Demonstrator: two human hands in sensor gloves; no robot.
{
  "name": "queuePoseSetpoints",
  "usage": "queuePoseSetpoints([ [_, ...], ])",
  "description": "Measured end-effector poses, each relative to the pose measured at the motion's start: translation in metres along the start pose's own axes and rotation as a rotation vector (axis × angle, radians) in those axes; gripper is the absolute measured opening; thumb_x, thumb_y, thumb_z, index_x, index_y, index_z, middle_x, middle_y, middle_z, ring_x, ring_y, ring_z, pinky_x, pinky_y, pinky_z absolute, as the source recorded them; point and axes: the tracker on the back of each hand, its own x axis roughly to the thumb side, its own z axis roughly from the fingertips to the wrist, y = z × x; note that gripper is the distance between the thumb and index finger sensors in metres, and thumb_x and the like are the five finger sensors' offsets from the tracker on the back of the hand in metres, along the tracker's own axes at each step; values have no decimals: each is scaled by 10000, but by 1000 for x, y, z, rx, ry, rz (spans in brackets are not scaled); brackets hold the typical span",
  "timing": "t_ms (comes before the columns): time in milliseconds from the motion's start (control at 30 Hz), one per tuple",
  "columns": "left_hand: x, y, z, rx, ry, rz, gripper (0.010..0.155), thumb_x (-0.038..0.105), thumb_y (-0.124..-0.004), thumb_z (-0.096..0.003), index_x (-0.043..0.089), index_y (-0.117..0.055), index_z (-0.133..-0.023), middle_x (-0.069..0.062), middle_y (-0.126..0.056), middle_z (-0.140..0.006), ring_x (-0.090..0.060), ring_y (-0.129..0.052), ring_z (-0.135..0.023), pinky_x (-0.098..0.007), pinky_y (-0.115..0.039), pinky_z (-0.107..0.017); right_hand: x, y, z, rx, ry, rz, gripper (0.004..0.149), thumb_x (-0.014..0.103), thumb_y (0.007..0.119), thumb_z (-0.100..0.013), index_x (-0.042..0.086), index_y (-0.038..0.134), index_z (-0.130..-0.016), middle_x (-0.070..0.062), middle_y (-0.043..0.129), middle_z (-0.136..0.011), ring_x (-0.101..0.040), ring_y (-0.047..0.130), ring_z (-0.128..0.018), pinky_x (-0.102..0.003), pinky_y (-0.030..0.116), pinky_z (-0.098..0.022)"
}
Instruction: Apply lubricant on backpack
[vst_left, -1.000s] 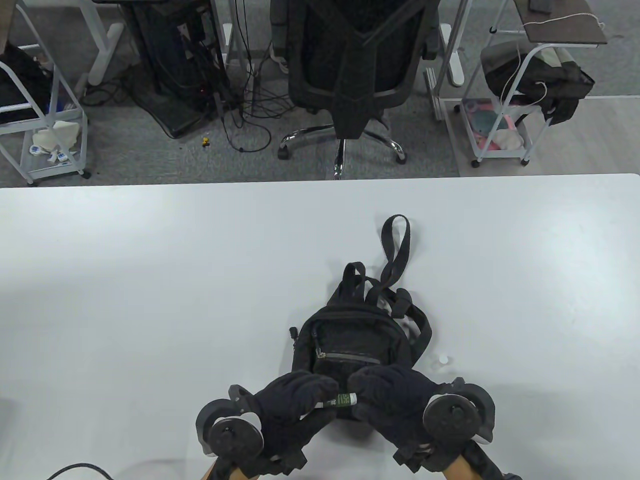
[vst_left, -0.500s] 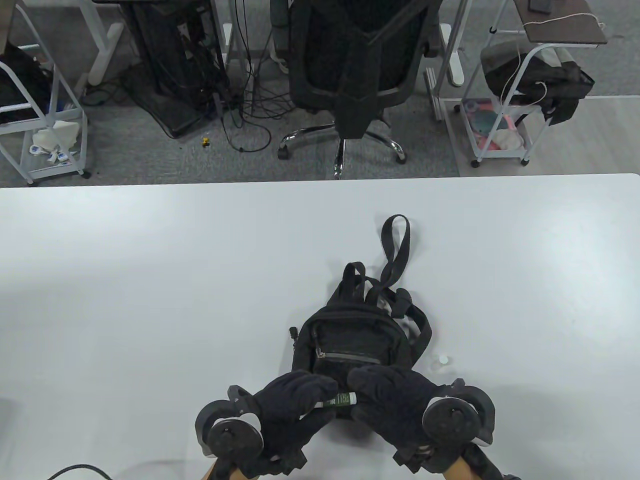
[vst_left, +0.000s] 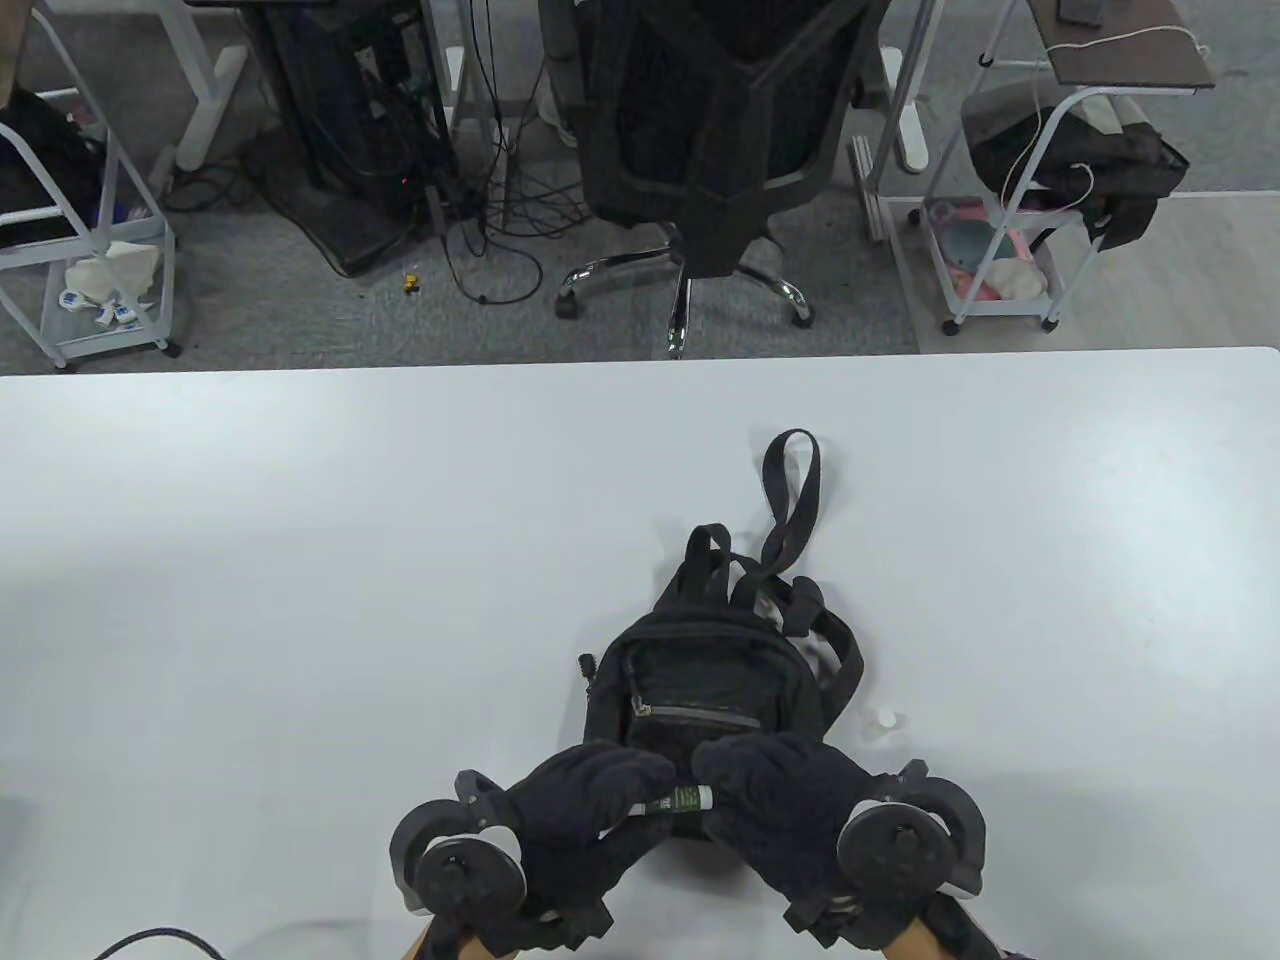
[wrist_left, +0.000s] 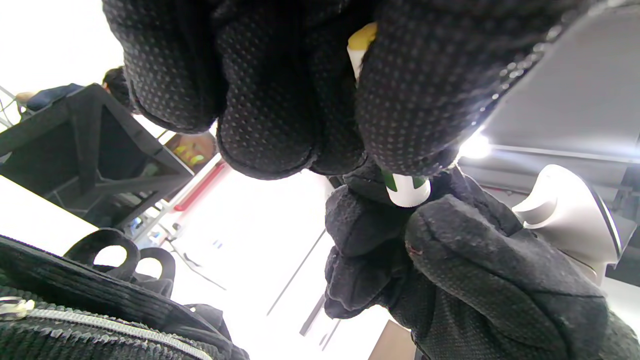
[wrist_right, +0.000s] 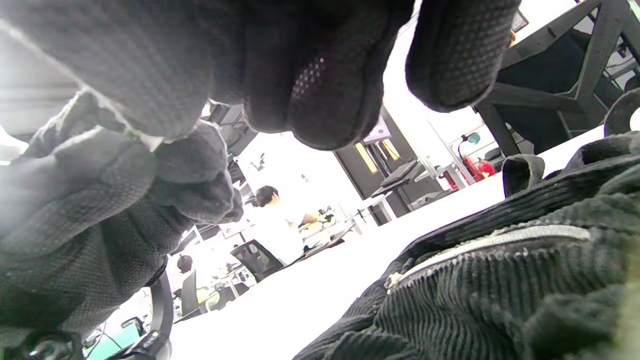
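Note:
A small black backpack (vst_left: 700, 680) lies on the white table (vst_left: 300, 600), with a silver front zipper (vst_left: 695, 714) and straps trailing toward the far side. Both gloved hands hover over its near end. My left hand (vst_left: 590, 810) grips a small green and white lubricant tube (vst_left: 682, 799). My right hand (vst_left: 780, 800) closes its fingers on the tube's white end. In the left wrist view the tube (wrist_left: 406, 190) shows between both gloves. The zipper also shows in the right wrist view (wrist_right: 480, 245).
A small white cap (vst_left: 886, 719) lies on the table just right of the backpack. A black office chair (vst_left: 710, 130) stands beyond the far table edge, with wire carts at both sides.
Nothing on the table has moved. Both hands stay on the tube; the right hand has shifted very slightly left.

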Motion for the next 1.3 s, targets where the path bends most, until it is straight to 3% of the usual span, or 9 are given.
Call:
queuePoseSetpoints([
  [167, -1, 2, 0, 7, 4, 8, 534, 356, -1022, -369, 148, -877, -839, -57, -1008, -739, -287, -1087, -567, -524, -909, -558, -4, 2, -1, 36, 11, -47, 489, 553, 752, -475, 368, 764, -928, 41, 878, -881, -193, 1021, -669, -522, 802, -574],
  [300, -1, 2, 0, 6, 5, 0, 533, 355, -1022, -372, 146, -877, -840, -58, -1007, -740, -288, -1086, -568, -524, -908, -560, -2, 3, 0, 29, 11, -16, 623, 570, 835, -444, 334, 661, -993, 32, 819, -932, -187, 1006, -693, -513, 799, -580],
  [400, 0, 0, 0, -4, 1, -6, 532, 355, -1022, -369, 148, -879, -838, -56, -1009, -737, -286, -1088, -565, -523, -910, -558, 0, 2, 0, 25, 2, -30, 563, 525, 849, -452, 350, 685, -962, 46, 838, -902, -171, 1012, -678, -508, 802, -581],
  [533, 0, 0, 0, -1, 0, -7, 535, 356, -1023, -368, 149, -877, -839, -56, -1009, -736, -285, -1088, -564, -524, -910, -557, -3, 4, 0, 44, 11, -44, 505, 563, 734, -476, 328, 766, -921, 27, 897, -848, -195, 1037, -632, -519, 804, -567],
  [700, 1, 0, 0, -4, 3, -14, 530, 357, -1022, -370, 147, -881, -836, -59, -1010, -734, -287, -1088, -561, -524, -910, -555, -2, 4, 1, 35, 9, -18, 598, 573, 833, -443, 338, 687, -973, 38, 842, -910, -181, 1016, -680, -510, 802, -577],
  [833, 1, 0, 0, -6, 0, -15, 533, 357, -1023, -368, 148, -881, -837, -57, -1011, -733, -287, -1089, -560, -524, -911, -554, -2, 3, 0, 39, 7, -27, 508, 563, 767, -468, 337, 764, -923, 36, 896, -854, -187, 1038, -636, -514, 806, -569],
  [933, 1, 0, 0, -5, -3, -20, 531, 358, -1023, -368, 148, -881, -835, -56, -1011, -732, -285, -1090, -559, -523, -911, -554, -2, 3, 0, 27, 15, -34, 587, 611, 801, -442, 322, 738, -949, 21, 876, -878, -203, 1027, -658, -522, 801, -566],
  [1100, 0, 0, 0, -11, 0, -17, 531, 358, -1024, -367, 147, -883, -835, -57, -1012, -731, -286, -1090, -558, -525, -911, -554, 0, 2, -1, 17, 7, -25, 563, 520, 883, -442, 383, 693, -954, 65, 857, -887, -173, 1021, -667, -510, 802, -579],
  [1300, 1, -1, -1, -3, -7, -19, 530, 360, -1026, -366, 142, -889, -830, -59, -1017, -722, -286, -1093, -544, -525, -916, -542, -5, 4, -1, 43, 23, -65, 501, 582, 742, -466, 350, 790, -908, 28, 906, -845, -211, 1040, -640, -521, 806, -570],
])
